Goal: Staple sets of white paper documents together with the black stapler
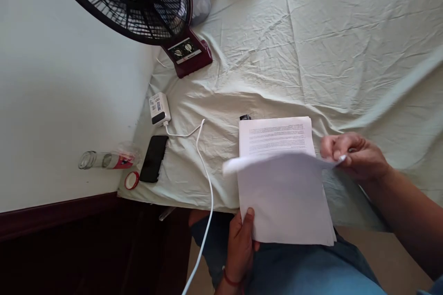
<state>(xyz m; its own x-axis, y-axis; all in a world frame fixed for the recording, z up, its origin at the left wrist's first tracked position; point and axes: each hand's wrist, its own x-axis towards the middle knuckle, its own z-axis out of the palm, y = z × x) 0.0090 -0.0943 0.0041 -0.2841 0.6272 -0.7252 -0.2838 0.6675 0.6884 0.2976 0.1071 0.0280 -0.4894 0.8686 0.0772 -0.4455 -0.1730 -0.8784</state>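
Note:
A stack of printed paper (277, 136) lies partly on the cloth-covered table and partly over its front edge, above my lap. One sheet of paper (284, 193) is lifted and curls across the stack, its blank side up and its raised edge blurred. My right hand (355, 154) pinches that sheet's corner between thumb and fingers, to the right of the stack. At the lower left, my left hand (242, 239) grips the near edge of the papers, thumb on top and fingers beneath. A small black object (245, 117) shows at the stack's far left corner.
A dark red fan (192, 55) stands at the back left. Near the wall are a white device (159, 108), a black phone (154, 159), a glass bottle (107, 160) and a red-rimmed lid (131, 180). A white cable (209, 184) runs left of the papers.

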